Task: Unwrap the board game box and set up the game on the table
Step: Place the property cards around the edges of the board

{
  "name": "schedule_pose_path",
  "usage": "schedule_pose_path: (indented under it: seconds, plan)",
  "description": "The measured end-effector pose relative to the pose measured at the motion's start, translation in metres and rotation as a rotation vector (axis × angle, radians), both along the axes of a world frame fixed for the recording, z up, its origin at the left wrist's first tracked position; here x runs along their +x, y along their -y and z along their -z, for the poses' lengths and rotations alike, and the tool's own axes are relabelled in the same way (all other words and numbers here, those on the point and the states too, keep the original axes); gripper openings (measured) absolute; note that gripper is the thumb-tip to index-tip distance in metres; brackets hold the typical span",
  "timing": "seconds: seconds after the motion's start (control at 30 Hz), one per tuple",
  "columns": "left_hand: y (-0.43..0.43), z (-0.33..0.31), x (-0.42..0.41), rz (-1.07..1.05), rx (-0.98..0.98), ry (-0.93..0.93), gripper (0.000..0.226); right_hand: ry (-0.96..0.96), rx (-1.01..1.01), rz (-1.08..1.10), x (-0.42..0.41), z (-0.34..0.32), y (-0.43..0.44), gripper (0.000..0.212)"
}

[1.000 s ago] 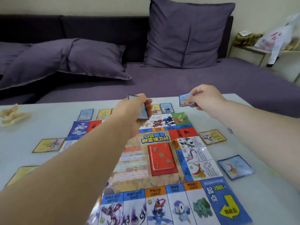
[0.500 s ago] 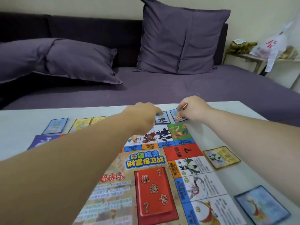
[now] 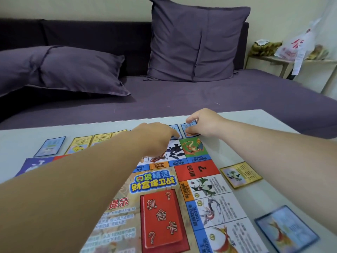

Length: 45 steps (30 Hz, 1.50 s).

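Home living room, purple sofa, 2 purple cushions, pale table in front

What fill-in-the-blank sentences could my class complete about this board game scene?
1. The right hand presses a blue card onto the ____.
2. The red card pile sits in the ____ of the board.
3. The card with the yellow border lies to the ____ of the board.
4. The upright cushion is ____ in colour.

Missing words: table; middle; right; purple
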State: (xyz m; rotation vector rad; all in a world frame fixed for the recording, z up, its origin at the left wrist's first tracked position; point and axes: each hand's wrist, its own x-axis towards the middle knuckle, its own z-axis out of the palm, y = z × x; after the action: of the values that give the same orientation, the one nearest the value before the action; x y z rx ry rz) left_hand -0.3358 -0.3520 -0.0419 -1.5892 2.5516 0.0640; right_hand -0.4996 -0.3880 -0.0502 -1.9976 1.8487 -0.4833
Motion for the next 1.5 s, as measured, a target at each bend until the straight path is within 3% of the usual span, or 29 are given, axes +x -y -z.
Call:
schedule_pose_path:
  seconds: [0.13, 0.4, 0.53, 0.6, 0.7, 0.83, 0.97, 1.1, 1.23, 1.37, 1.5]
  plan:
    - [0.001, -0.001, -0.001, -0.012, 0.027, -0.011, 0.068, -0.067, 0.005, -0.009, 0.002, -0.001, -0.001, 0.058]
    - [0.001, 0.000, -0.003, -0.013, 0.042, -0.017, 0.066, -0.107, 0.015, -0.022, 0.003, -0.001, 0.001, 0.059]
    - [-0.004, -0.012, -0.003, -0.046, 0.005, -0.168, 0.065, -0.066, -0.064, -0.017, 0.000, -0.006, -0.001, 0.060]
    - [-0.007, -0.024, -0.001, -0.097, -0.009, -0.353, 0.061, 0.013, -0.119, 0.009, -0.003, -0.016, -0.007, 0.056]
    - [-0.022, -0.045, 0.004, -0.242, 0.106, -0.898, 0.044, 0.150, -0.160, 0.018, -0.002, -0.040, -0.029, 0.046]
    - [-0.082, -0.073, 0.011, -0.516, 0.560, -1.728, 0.028, 0.409, -0.124, -0.037, 0.013, -0.076, -0.089, 0.025]
    - [-0.151, -0.081, 0.024, -0.559, 0.833, -2.037, 0.033, 0.626, -0.050, -0.059, 0.026, -0.088, -0.162, 0.023]
    - [-0.215, -0.082, 0.032, -0.553, 0.906, -2.171, 0.039, 0.863, 0.044, -0.018, 0.038, -0.089, -0.236, 0.024]
    - [-0.274, -0.086, 0.037, -0.559, 0.932, -2.209, 0.040, 0.905, 0.085, -0.039, 0.050, -0.079, -0.299, 0.028]
    - [-0.316, -0.084, 0.042, -0.616, 0.868, -2.124, 0.050, 0.987, 0.092, 0.022, 0.058, -0.075, -0.342, 0.028]
    - [-0.351, -0.078, 0.042, -0.632, 0.843, -2.009, 0.054, 0.949, 0.162, 0.035, 0.065, -0.068, -0.371, 0.041]
